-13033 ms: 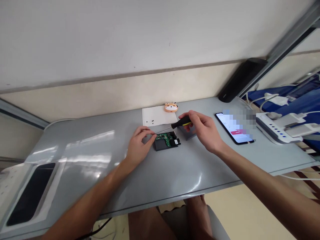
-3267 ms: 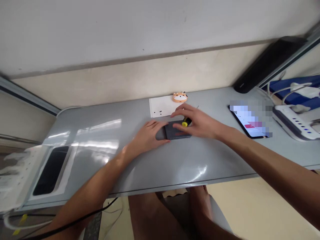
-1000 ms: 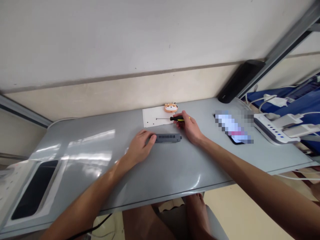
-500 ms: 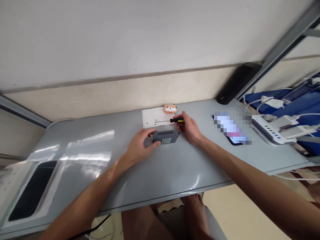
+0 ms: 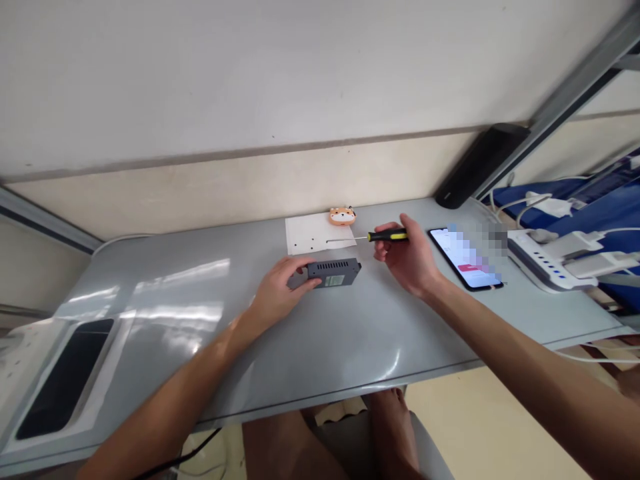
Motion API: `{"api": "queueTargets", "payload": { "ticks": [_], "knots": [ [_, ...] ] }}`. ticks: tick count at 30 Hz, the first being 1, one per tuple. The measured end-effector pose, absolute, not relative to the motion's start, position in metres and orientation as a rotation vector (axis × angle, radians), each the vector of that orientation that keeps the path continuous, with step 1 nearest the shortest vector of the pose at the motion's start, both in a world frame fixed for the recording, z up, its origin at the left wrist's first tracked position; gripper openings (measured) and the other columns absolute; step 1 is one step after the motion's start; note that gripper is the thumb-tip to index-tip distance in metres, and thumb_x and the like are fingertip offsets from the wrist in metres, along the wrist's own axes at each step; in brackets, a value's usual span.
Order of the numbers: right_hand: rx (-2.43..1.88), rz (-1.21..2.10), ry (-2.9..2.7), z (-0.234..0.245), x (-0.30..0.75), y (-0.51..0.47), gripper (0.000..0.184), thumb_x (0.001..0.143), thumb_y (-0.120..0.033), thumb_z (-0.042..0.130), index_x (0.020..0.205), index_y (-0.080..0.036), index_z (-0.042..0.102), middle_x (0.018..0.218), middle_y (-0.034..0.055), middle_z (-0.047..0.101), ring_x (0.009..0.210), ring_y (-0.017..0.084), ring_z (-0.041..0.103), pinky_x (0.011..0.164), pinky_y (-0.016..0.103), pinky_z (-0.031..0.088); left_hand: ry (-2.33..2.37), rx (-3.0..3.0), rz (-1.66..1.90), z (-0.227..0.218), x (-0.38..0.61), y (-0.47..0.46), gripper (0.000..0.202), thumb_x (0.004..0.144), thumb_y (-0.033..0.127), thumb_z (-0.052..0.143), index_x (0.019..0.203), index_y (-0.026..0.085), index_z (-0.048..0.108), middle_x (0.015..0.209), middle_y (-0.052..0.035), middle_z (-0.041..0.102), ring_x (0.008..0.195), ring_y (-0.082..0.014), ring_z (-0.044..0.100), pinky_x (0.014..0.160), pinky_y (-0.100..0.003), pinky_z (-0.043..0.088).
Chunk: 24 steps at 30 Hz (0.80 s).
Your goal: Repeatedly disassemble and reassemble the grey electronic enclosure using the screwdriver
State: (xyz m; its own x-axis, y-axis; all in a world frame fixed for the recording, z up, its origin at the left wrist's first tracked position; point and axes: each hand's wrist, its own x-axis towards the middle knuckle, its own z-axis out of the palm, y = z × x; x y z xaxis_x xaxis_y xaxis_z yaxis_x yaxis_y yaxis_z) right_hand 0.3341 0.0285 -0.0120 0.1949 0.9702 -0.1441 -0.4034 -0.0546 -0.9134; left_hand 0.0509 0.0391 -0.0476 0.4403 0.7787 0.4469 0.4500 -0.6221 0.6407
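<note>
A small dark grey device box with vent slots lies on the grey table, a label on the side facing me. My left hand grips its left end, fingers wrapped round it. My right hand is raised to the right of the box and closed on a black and yellow screwdriver. The thin shaft points left, over a white paper sheet with a few small dark screws on it.
An orange animal-shaped trinket sits behind the paper by the wall. A lit phone lies to the right, then a white power strip with cables. A black bar leans in the corner. A dark screen lies far left.
The cover went back over the open circuit board and the box was turned over. In the last half second my right hand lifted the screwdriver up and to the right.
</note>
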Motion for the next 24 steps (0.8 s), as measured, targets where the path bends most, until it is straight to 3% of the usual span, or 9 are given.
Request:
{"api": "queueTargets", "payload": {
  "ticks": [10,24],
  "knots": [
    [-1.126,1.391,-0.785,-0.011,0.323,0.007,0.055,0.088,-0.077,0.069,0.079,-0.022,0.076,0.063,0.0028,0.061,0.056,0.015,0.052,0.057,0.033,0.045,0.930,2.566,1.392,-0.040,0.052,0.040,0.035,0.103,0.035,0.076,0.135,0.026,0.064,0.122,-0.0080,0.078,0.109,-0.0229,0.076,0.095,-0.040,0.065],
    [-1.149,1.429,-0.781,-0.009,0.317,0.005,0.053,0.084,-0.074,0.073,0.076,-0.022,0.077,0.062,0.0031,0.062,0.058,0.015,0.050,0.060,0.033,0.042,0.732,2.704,1.425,-0.035,0.053,0.043,0.027,0.102,0.026,0.077,0.127,0.026,0.066,0.115,-0.0047,0.078,0.103,-0.0203,0.077,0.093,-0.038,0.065]
  ]
}}
